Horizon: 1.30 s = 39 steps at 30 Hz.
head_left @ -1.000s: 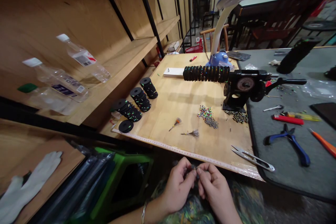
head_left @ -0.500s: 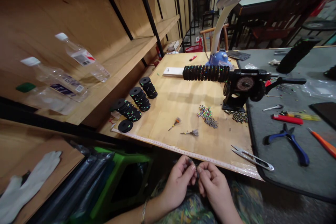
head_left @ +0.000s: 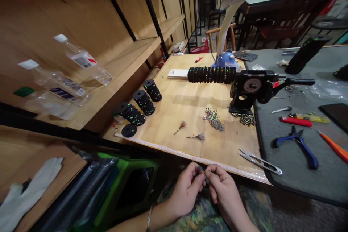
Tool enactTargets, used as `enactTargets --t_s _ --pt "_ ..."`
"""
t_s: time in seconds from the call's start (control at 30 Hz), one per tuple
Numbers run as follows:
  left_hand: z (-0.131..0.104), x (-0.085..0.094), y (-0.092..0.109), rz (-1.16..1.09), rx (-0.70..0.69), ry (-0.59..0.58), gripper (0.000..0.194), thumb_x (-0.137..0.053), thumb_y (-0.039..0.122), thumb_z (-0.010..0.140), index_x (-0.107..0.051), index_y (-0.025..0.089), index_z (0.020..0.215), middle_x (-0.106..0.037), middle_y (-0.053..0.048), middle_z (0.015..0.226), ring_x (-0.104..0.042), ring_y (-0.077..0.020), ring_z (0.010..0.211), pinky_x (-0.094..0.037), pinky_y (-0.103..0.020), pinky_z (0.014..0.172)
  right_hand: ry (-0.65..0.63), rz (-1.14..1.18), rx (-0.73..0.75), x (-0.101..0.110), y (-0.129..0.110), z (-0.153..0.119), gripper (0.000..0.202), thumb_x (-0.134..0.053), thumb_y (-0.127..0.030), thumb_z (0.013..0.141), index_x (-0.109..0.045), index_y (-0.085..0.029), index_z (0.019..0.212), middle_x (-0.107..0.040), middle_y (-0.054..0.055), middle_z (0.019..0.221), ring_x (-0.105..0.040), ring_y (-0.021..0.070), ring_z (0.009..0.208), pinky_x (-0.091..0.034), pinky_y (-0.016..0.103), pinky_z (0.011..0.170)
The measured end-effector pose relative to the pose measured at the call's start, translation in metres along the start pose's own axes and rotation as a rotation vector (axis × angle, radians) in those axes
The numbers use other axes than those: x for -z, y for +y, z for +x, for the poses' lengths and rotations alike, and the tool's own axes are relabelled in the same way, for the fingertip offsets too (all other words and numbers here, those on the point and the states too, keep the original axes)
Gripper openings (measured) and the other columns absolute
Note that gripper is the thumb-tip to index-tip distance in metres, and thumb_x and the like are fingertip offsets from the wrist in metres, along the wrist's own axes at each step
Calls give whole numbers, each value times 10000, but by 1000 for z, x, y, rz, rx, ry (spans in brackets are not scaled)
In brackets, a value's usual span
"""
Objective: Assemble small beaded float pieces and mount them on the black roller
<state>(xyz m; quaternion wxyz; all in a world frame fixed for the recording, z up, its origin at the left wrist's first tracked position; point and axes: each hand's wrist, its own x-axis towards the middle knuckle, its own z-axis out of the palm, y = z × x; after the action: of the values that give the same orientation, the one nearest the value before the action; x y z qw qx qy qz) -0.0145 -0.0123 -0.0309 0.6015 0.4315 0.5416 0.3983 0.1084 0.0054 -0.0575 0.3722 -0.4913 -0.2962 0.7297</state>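
My left hand (head_left: 188, 189) and my right hand (head_left: 223, 187) meet over my lap, just below the table's front edge. Both are closed in a pinch, fingertips almost touching. Between them shows a small dark thing (head_left: 200, 169), mostly covered by the fingers and too small to name. Nearest on the wooden table (head_left: 157, 127) lie two little bundles of fine stems, one orange-tipped (head_left: 182, 125) and one greyish (head_left: 200, 136). Behind these is a heap of tiny coloured beads (head_left: 211, 115), with small grey metal pieces (head_left: 218, 126) beside it.
Thread snips (head_left: 259, 161) lie right of my hands, blue-handled pliers (head_left: 296, 143) on a grey mat (head_left: 285, 177). A black hand-cranked device (head_left: 248, 88) carries a row of black discs (head_left: 212, 75). Black spools (head_left: 132, 113) stand left, and a lamp base (head_left: 227, 59) at the back.
My fingers have shifted slightly around the small dark thing, and a bit more of it shows above the left fingertips. The view has moved a little; the table things lie as before.
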Motion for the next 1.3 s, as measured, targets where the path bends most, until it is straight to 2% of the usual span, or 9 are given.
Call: enactTargets --t_s 0.17,0.3,0.5,0.73,0.87,1.0,1.1,1.3 --pt "-2 3 0 12 17 -37 297 -541 460 864 -455 189 782 -457 37 657 -401 -104 585 -351 -230 562 11 47 22 2 -3 -3 400 -655 -573 739 -492 -208 749 -356 -145 288 -195 34 271 -127 157 343" --pt "-4 3 1 -2 28 -36 235 -553 395 860 -467 189 786 -442 42 660 -390 -106 595 -348 -229 571 19 10 55 2 -6 -4 420 -636 -608 743 -475 -221 765 -357 -142 308 -199 46 285 -134 164 348" --pt "-4 4 4 118 -4 -18 105 -534 255 833 -508 172 774 -493 7 721 -451 -137 688 -382 -260 669 31 -49 109 2 -9 -6 441 -636 -630 728 -464 -224 745 -326 -142 351 -224 56 330 -148 166 360" --pt "2 3 8 99 12 86 132 -613 252 763 -539 168 692 -493 24 636 -436 -123 608 -368 -229 593 4 -64 132 0 -10 -6 451 -619 -646 734 -464 -222 741 -309 -136 403 -225 64 365 -154 178 382" --pt "2 2 9 122 35 110 157 -641 286 749 -583 155 687 -486 37 568 -393 -103 531 -329 -217 524 -53 -38 128 2 -6 -4 408 -636 -593 759 -482 -216 742 -354 -109 473 -263 75 418 -189 186 417" --pt "1 5 8 139 -1 112 175 -619 312 785 -607 146 733 -547 11 618 -440 -116 562 -357 -229 558 -98 -47 117 6 -4 -4 373 -636 -561 776 -541 -201 802 -391 -85 561 -298 85 470 -219 194 448" --pt "1 10 8 165 -70 129 162 -570 304 844 -588 159 774 -567 -3 695 -488 -134 640 -387 -236 617 -107 -135 139 8 -6 -5 354 -652 -532 760 -584 -187 803 -424 -67 590 -334 98 504 -266 207 478" --pt "2 16 9 148 -112 117 193 -526 340 886 -517 179 779 -515 4 736 -484 -145 715 -403 -255 698 -110 -386 232 9 -9 -9 192 -598 -319 784 -546 -192 650 -418 -61 547 -378 116 531 -305 230 521"
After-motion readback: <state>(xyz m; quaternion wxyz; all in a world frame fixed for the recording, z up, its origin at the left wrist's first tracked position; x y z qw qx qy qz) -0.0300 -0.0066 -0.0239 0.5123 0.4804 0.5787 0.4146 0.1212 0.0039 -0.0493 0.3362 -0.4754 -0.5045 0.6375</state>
